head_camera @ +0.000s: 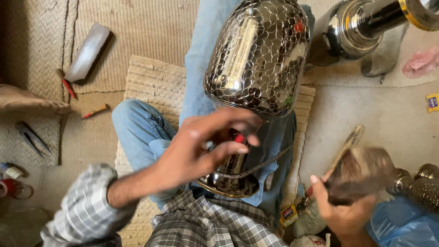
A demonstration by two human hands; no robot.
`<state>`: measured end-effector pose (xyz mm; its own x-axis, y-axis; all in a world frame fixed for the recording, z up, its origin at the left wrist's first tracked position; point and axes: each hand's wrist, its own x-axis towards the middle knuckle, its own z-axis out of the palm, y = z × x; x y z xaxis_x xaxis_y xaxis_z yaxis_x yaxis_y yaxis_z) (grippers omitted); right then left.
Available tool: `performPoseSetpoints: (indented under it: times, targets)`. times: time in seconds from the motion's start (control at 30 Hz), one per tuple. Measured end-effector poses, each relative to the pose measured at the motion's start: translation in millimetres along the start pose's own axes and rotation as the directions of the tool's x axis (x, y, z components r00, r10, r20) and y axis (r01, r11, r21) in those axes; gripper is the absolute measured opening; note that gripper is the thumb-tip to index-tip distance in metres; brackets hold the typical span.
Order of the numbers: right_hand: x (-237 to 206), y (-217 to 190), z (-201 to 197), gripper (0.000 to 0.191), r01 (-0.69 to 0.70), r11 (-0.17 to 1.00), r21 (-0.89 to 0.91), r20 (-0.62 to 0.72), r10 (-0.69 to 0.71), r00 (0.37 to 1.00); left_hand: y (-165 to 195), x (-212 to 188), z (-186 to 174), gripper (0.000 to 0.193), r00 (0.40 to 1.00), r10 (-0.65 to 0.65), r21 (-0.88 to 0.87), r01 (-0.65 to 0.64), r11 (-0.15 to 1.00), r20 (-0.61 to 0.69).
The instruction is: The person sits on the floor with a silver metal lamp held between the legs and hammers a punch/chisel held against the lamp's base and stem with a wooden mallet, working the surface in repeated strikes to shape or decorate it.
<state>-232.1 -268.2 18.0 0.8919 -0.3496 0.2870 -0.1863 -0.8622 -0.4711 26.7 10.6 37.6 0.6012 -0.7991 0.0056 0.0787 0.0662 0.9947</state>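
Observation:
A shiny metal vase (258,55) with a hammered scale pattern lies across my lap, its round foot (231,185) toward me. My left hand (192,153) reaches over the vase's narrow neck and pinches a small red-tipped tool (239,137) between thumb and fingers. A dark twisted cord (265,162) runs around the neck. At the lower right, my right hand (343,210) grips a brown-headed mallet (361,174), which is blurred by motion. A pale stick (346,146) slants up behind the mallet.
A second polished metal vessel (361,27) lies at the top right beside a pink bag (420,61). A grey block (89,52), red-handled tools (66,84) and pliers (32,135) lie on the floor at left. Blue plastic (402,224) and small metal parts (420,183) are at the right.

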Motion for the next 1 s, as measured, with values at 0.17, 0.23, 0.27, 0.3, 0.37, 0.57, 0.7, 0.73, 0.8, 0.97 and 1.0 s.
performPoseSetpoints:
  times: [0.17,0.23,0.27,0.3,0.37,0.57,0.7,0.73,0.8,0.97,1.0]
  targets:
    - [66,-3,-6,0.078,0.068,0.996,-0.049,0.202,-0.057,0.978,-14,-30,22,0.051,0.942,-0.069,-0.111,0.033,0.993,-0.329]
    - [92,-1,-7,0.078,0.201,0.978,-0.054,0.247,-0.182,0.952,-19,-33,27,0.052,0.925,-0.039,-0.12,-0.007,0.993,-0.377]
    - [103,-1,-10,0.076,0.19,0.981,-0.036,0.289,-0.172,0.942,-20,-34,29,0.051,0.921,-0.045,-0.13,-0.006,0.991,-0.387]
    - [113,-3,-14,0.074,0.177,0.984,-0.017,0.334,-0.161,0.929,-21,-35,31,0.051,0.916,-0.055,-0.142,-0.001,0.99,-0.397]
    - [131,-10,-21,0.075,0.285,0.958,0.02,0.3,-0.278,0.913,-23,-35,31,0.05,0.919,-0.054,-0.182,-0.02,0.983,-0.389]
    - [176,-73,-46,0.035,-0.31,0.945,-0.107,0.549,0.316,0.774,-25,-33,30,0.042,0.937,0.034,-0.165,-0.097,0.982,-0.348]
    - [206,-94,-51,0.071,0.182,0.956,0.228,0.642,-0.289,0.711,-19,-30,28,0.044,0.952,0.038,-0.057,-0.058,0.997,-0.305]
    - [208,-95,-49,0.077,0.114,0.984,0.14,0.698,-0.18,0.693,-17,-30,27,0.044,0.956,0.038,-0.03,-0.049,0.998,-0.292]
    - [208,-90,-45,0.087,0.037,0.998,0.046,0.737,-0.059,0.674,-13,-28,25,0.045,0.963,0.038,0.026,-0.032,0.999,-0.267]
    - [196,-75,-43,0.091,0.075,0.997,-0.01,0.708,-0.046,0.705,-8,-22,22,0.049,0.97,0.078,0.05,-0.068,0.996,-0.231]
    - [194,-73,-44,0.092,0.06,0.989,-0.134,0.734,0.058,0.676,-8,-21,21,0.05,0.968,0.112,0.06,-0.101,0.993,-0.223]
